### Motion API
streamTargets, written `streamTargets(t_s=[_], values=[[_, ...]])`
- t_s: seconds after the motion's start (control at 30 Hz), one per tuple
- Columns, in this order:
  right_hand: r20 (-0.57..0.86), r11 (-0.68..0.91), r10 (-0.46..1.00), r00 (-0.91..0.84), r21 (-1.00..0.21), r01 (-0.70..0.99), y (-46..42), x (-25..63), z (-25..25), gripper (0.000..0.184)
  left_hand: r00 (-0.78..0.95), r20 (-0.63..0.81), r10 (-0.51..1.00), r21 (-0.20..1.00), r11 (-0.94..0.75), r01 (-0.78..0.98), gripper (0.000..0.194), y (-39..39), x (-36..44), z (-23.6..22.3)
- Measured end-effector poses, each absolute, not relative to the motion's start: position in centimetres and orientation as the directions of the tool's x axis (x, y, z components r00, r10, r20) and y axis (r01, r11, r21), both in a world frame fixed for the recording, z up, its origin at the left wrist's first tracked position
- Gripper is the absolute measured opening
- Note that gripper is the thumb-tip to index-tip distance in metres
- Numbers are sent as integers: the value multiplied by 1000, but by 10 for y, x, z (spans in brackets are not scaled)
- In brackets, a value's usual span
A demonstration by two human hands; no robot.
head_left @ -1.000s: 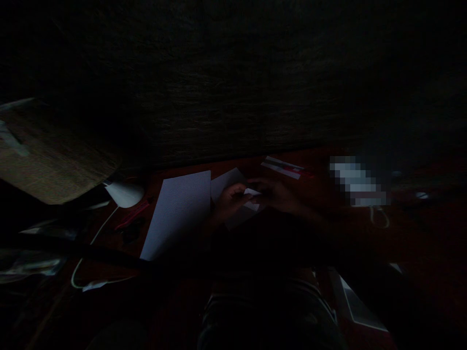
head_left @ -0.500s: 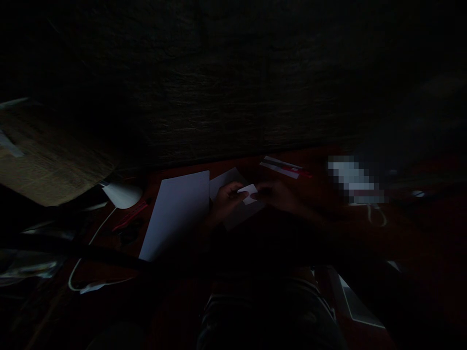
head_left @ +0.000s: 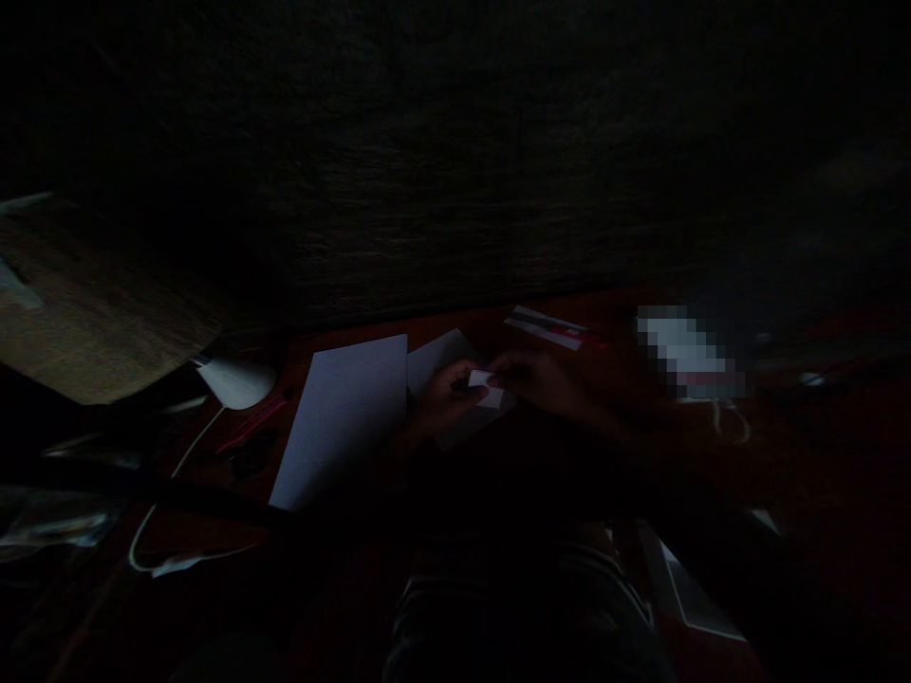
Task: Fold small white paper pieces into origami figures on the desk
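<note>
Between my two hands is a small piece of white paper (head_left: 487,387), possibly folded; the dim light hides its details. My left hand (head_left: 447,391) pinches its left side with the thumb on top. The fingers of my right hand (head_left: 533,379) close on its upper right edge. Below the hands a sheet of paper (head_left: 445,351) lies aslant on the reddish table, partly covered by them. Left of it rests a larger white sheet or pad (head_left: 348,398), its lower part in shadow.
A strip of paper (head_left: 537,323) with a red item (head_left: 587,337) lies at the back. On the left are a white cone-shaped object (head_left: 238,381), a white cable (head_left: 186,457), a red tool-like item (head_left: 252,422) and dark scissors-like handles (head_left: 249,458). A blurred-out pale object (head_left: 683,351) stands right.
The small paper has tilted and dropped slightly between my hands, and its outline looks different. My right fingers have shifted a little left over its top edge.
</note>
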State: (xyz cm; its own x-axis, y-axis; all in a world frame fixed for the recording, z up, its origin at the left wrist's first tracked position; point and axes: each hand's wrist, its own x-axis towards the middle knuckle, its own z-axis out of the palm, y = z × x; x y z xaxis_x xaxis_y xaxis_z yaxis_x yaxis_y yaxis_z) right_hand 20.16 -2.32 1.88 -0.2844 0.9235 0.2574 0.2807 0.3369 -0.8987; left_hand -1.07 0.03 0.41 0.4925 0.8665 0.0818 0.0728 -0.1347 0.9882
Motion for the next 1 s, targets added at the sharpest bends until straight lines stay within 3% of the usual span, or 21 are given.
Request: streamTargets(t_s=[0.27, 0.5, 0.77, 1.0], values=[[257, 330, 924, -282, -910, 252, -24, 203, 20, 21, 429, 106, 897, 973, -182, 142, 42, -4, -11, 9], [214, 274, 924, -317, -948, 161, -25, 201, 22, 23, 333, 102, 937, 991, -126, 51, 43, -1, -12, 6], [295, 331, 936, -192, -924, 193, -19, 206, 17, 25, 372, 61, 926, 993, -18, -118, 57, -3, -10, 7], [333, 374, 922, -197, -899, 231, -20, 205, 19, 25, 353, 140, 925, 989, -147, -8, 49, 2, -11, 3]])
